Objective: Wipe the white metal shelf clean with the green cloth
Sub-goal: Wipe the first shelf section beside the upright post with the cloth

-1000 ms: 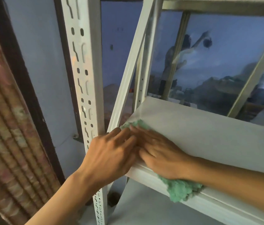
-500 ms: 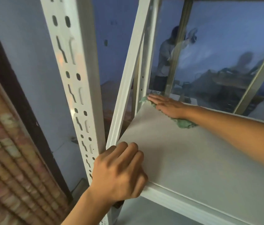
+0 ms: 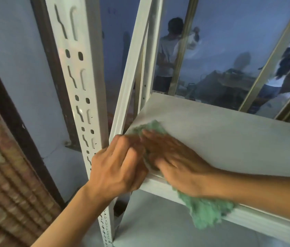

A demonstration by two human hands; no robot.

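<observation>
A white metal shelf (image 3: 229, 143) fills the right half of the view, its flat board tilted toward me. My right hand (image 3: 174, 161) lies flat on the green cloth (image 3: 204, 213) at the board's near left corner; one end of the cloth pokes out past the fingertips and the other hangs over the front edge. My left hand (image 3: 117, 168) grips the same corner of the shelf, its fingers curled over the board beside the slotted front post (image 3: 80, 82). The two hands touch. Motion blur softens the right hand.
A diagonal white brace (image 3: 131, 68) and a rear post rise behind the corner. A lower shelf board (image 3: 158, 225) lies beneath. A patterned curtain (image 3: 3, 175) hangs at the left. Behind the shelf, a glass pane with gold frame bars shows a person (image 3: 169, 50).
My right hand has slid the green cloth from the far left corner back to the near left corner, against my left hand. The left hand has kept its grip on the corner.
</observation>
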